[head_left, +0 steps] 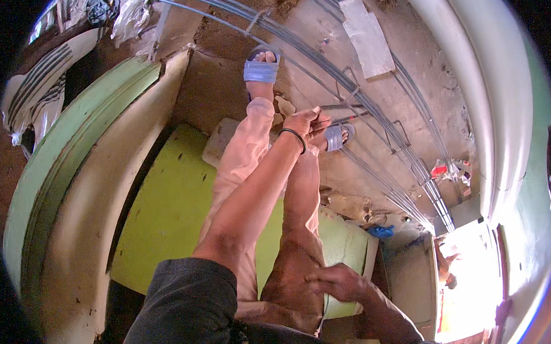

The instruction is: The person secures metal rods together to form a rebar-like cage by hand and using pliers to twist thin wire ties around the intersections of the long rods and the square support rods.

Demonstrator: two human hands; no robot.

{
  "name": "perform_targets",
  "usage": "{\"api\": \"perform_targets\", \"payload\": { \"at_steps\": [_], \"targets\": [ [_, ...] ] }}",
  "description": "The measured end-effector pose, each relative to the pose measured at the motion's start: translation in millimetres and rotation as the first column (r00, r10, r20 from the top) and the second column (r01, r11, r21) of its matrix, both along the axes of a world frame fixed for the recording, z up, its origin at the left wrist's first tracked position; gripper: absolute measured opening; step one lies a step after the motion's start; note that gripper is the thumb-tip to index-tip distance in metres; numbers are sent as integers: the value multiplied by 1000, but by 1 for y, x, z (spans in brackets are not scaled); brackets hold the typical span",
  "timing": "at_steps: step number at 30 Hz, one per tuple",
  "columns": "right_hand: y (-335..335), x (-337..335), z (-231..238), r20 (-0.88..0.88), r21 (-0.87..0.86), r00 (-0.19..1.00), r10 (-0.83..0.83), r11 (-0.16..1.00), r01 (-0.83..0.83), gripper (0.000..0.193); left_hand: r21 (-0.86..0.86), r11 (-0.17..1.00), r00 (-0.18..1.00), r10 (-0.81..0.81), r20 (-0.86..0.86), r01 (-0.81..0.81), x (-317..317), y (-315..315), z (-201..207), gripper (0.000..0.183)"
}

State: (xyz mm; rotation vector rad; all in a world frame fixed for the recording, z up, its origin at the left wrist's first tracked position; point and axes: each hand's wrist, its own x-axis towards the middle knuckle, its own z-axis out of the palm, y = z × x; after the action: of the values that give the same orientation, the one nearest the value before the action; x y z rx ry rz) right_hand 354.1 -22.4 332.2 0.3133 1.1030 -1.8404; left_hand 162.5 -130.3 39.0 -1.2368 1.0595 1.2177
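Observation:
My left arm reaches forward over my legs, and my left hand [307,123], with a black band at the wrist, is closed beside my right sandal. Two thin dark metal rods [346,107] run from its fingers toward the bundle of steel bars [360,91]. What sits inside the grip is hidden. My right hand [340,282] is low at my right thigh, its fingers loosely bent and apart against the trouser cloth [294,277], with nothing seen in them. Blue sandals [261,71] are on both feet.
Long steel bars with bent rings cross the floor from upper left to lower right. A pale flat slab [368,38] lies over some bars. Below me is a green panel [161,206]; a green-edged wall [50,161] stands left. A bright doorway [467,280] opens at lower right.

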Motion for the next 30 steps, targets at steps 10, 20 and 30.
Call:
{"api": "perform_targets", "payload": {
  "at_steps": [10, 20, 30],
  "targets": [
    [82, 52, 22, 446, 772, 671, -592, 634, 47, 35, -90, 977, 978, 187, -91, -195, 5, -13, 4, 21],
    [85, 4, 156, 544, 760, 593, -594, 648, -48, 37, 44, 938, 938, 345, -39, -344, 17, -25, 32, 20],
    [103, 10, 119, -148, 812, 421, -895, 133, 568, 8, 39, 889, 889, 456, -26, -455, 8, -12, 99, 16]
  ]
}}
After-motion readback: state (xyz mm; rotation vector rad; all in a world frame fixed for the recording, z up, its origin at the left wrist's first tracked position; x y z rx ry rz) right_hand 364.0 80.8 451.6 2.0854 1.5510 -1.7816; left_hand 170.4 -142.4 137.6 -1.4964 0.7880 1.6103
